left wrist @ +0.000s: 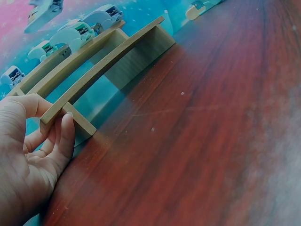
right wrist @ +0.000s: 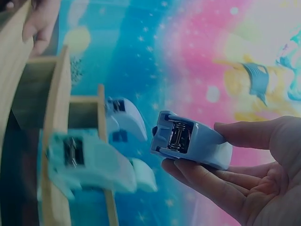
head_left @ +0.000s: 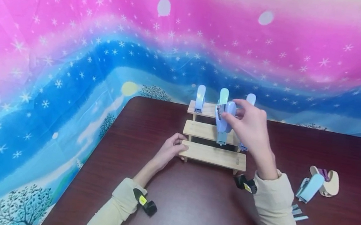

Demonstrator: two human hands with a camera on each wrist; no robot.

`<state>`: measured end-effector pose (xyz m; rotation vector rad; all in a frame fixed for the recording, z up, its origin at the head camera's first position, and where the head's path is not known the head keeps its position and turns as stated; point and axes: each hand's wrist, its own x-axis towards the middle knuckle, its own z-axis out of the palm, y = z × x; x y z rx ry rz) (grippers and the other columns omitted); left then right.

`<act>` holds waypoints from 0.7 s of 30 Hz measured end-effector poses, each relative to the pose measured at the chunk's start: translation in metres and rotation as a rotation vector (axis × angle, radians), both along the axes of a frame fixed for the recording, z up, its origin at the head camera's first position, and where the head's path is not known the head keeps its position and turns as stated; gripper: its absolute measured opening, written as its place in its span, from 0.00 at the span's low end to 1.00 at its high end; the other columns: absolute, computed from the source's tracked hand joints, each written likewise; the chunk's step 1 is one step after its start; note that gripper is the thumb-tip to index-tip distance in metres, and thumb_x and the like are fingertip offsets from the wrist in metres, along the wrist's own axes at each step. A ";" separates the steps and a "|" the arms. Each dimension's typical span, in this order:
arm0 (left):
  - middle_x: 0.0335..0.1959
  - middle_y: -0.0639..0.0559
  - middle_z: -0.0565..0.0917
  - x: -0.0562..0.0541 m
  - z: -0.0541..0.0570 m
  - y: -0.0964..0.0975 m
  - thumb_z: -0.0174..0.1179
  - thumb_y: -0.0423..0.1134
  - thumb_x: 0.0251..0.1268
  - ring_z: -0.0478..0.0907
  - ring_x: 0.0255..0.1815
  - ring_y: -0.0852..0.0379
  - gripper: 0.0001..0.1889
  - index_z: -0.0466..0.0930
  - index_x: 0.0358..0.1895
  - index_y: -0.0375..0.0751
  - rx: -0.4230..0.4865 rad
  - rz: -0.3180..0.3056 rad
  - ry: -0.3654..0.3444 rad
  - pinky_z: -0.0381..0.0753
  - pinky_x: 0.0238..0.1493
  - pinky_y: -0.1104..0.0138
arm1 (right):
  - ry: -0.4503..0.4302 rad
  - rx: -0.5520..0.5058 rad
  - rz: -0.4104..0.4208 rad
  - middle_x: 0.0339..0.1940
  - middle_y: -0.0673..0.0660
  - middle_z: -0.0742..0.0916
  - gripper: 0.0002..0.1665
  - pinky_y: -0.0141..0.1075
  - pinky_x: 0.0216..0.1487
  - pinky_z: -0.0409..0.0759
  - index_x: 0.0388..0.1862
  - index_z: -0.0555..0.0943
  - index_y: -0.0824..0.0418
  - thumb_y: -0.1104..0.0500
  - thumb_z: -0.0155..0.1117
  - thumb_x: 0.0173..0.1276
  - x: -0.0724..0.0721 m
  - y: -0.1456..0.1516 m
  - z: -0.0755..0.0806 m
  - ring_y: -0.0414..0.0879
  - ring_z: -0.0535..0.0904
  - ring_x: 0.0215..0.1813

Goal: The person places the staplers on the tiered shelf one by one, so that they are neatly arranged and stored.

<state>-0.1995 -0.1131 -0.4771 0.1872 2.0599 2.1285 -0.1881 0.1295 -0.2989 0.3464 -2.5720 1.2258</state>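
My right hand (head_left: 251, 129) pinches a periwinkle stapler (right wrist: 209, 143) between thumb and fingers, held up in front of a three-tier wooden display rack (head_left: 212, 156). With the left hand (left wrist: 35, 150), I grip the left end of the rack's lowest shelf, thumb against its leg. On the top tier stand a lavender stapler (head_left: 200, 98), a mint green stapler (head_left: 224, 95) and another lavender stapler (head_left: 251, 99) at the right. A pale teal stapler (right wrist: 94, 162) sits on the middle tier, partly hidden in the head view by the held one. Another stapler (head_left: 242, 146) shows beneath my right hand.
To the right on the dark wood table (head_left: 194, 208) lie a light blue stapler (head_left: 311, 187), a cream stapler (head_left: 332, 184) with purple parts, and some thin strips (head_left: 298, 213). A patterned pink and blue cloth (head_left: 193, 25) hangs behind the table.
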 end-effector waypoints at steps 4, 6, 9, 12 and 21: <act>0.39 0.45 0.79 0.000 0.000 0.000 0.60 0.31 0.61 0.79 0.33 0.56 0.18 0.73 0.54 0.29 -0.001 0.002 -0.002 0.85 0.28 0.66 | -0.010 0.026 0.019 0.48 0.72 0.88 0.29 0.52 0.40 0.89 0.64 0.78 0.73 0.60 0.72 0.69 -0.004 -0.015 -0.008 0.62 0.88 0.48; 0.39 0.46 0.79 0.000 0.000 0.000 0.59 0.31 0.61 0.79 0.33 0.56 0.18 0.73 0.53 0.28 0.004 0.000 0.000 0.85 0.28 0.66 | 0.003 0.049 0.025 0.46 0.71 0.89 0.28 0.50 0.38 0.89 0.64 0.79 0.73 0.61 0.73 0.68 -0.006 -0.022 -0.012 0.61 0.89 0.46; 0.38 0.47 0.79 0.000 0.000 0.000 0.59 0.30 0.61 0.79 0.32 0.57 0.17 0.73 0.53 0.29 0.003 -0.001 -0.002 0.85 0.29 0.66 | 0.015 0.085 0.044 0.38 0.68 0.89 0.27 0.43 0.30 0.85 0.62 0.80 0.74 0.61 0.72 0.68 -0.008 -0.031 -0.018 0.56 0.87 0.35; 0.37 0.47 0.79 0.000 0.000 0.001 0.59 0.30 0.61 0.79 0.32 0.57 0.17 0.73 0.53 0.29 -0.004 0.004 -0.009 0.85 0.29 0.66 | 0.012 0.121 0.054 0.26 0.62 0.85 0.24 0.37 0.21 0.75 0.60 0.81 0.73 0.62 0.72 0.68 -0.011 -0.038 -0.025 0.49 0.77 0.23; 0.37 0.47 0.79 0.000 0.002 0.001 0.59 0.29 0.62 0.79 0.31 0.57 0.16 0.74 0.53 0.29 -0.012 0.005 -0.006 0.85 0.29 0.66 | -0.015 0.157 0.032 0.14 0.50 0.69 0.13 0.33 0.20 0.65 0.34 0.82 0.68 0.60 0.75 0.66 -0.013 -0.058 -0.038 0.43 0.65 0.18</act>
